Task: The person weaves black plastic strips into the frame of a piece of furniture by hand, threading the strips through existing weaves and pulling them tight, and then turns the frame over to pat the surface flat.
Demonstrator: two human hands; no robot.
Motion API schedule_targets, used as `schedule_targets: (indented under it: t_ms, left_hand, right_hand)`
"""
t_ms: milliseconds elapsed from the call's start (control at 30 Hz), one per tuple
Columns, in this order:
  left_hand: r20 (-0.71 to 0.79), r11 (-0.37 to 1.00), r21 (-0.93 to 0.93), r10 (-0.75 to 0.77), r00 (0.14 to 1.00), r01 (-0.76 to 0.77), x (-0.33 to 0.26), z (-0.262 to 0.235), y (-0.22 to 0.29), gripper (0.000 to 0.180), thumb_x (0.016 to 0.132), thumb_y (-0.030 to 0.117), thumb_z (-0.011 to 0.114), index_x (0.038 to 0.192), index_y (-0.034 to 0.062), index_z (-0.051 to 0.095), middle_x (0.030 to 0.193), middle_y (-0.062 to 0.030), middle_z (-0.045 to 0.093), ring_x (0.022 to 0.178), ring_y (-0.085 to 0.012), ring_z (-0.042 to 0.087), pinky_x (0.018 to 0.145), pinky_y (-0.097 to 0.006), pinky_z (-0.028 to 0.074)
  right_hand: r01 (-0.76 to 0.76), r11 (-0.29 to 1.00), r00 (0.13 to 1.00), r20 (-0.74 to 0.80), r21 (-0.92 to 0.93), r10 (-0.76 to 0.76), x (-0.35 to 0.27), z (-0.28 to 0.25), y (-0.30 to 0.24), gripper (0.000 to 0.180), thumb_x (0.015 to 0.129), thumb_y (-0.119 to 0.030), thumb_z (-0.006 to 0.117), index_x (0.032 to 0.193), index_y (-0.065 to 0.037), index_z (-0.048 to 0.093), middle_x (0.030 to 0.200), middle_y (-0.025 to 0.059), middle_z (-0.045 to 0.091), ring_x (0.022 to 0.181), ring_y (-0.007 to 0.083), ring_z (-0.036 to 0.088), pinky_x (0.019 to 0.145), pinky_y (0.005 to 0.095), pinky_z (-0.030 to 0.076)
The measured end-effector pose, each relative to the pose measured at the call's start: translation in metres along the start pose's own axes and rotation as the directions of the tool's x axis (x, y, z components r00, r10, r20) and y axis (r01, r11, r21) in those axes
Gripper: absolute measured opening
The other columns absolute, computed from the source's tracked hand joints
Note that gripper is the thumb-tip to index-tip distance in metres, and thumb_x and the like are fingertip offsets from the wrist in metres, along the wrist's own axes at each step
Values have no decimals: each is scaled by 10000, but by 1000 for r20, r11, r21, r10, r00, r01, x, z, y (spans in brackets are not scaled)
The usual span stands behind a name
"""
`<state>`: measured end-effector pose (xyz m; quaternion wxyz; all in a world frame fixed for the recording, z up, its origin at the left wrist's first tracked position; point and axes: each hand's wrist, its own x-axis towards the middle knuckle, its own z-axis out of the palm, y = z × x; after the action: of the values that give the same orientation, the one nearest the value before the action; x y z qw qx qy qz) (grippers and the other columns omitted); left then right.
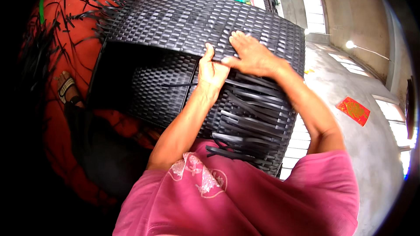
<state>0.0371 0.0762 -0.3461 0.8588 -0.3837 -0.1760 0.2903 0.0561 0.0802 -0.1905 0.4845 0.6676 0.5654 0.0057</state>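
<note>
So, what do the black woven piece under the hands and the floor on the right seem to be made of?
The black woven piece: probably synthetic rattan, flat plastic-looking strips with a slight sheen; loose strip ends hang unwoven below the left hand and right hand. The floor: likely bare concrete, a grey, matte, smooth surface.

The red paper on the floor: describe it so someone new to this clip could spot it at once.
Start at the big black woven wicker frame that both hands press on, then look right across the bare grey concrete floor. The red paper lies flat there, a small rectangle with a gold pattern, the only bright thing on that floor.
</note>
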Motion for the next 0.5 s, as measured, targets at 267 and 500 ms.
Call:
schedule_targets:
  t_ms: [267, 500]
  left_hand:
    - [40, 999, -41, 26, 999, -24, -1, 7, -3, 490, 927, 301, 529, 1316, 21, 432, 1333, -118, 494, 1242, -288, 454, 1089, -474, 319]
    - [19, 1000, -9, 4, 1000, -4, -2, 2, -6, 486, 912, 288, 552, 1305, 24, 446, 1346, -122, 481, 1256, -275, 438, 1106, -463, 291]
  right_hand:
    - [-265, 855, 780, -620, -446, -82, 88, -31, 74, 490, 972, -435, 332, 1381, -169, 388, 1441, 79, 358, 1338, 296, 308, 1040, 657, 128]
    - [-105, 993, 779, -617, 52, 114, 124, 14, 65, 668, 937, -524, 331, 1449, -102, 257, 1502, 161, 228, 1374, 348, 223, 1065, 629, 122]
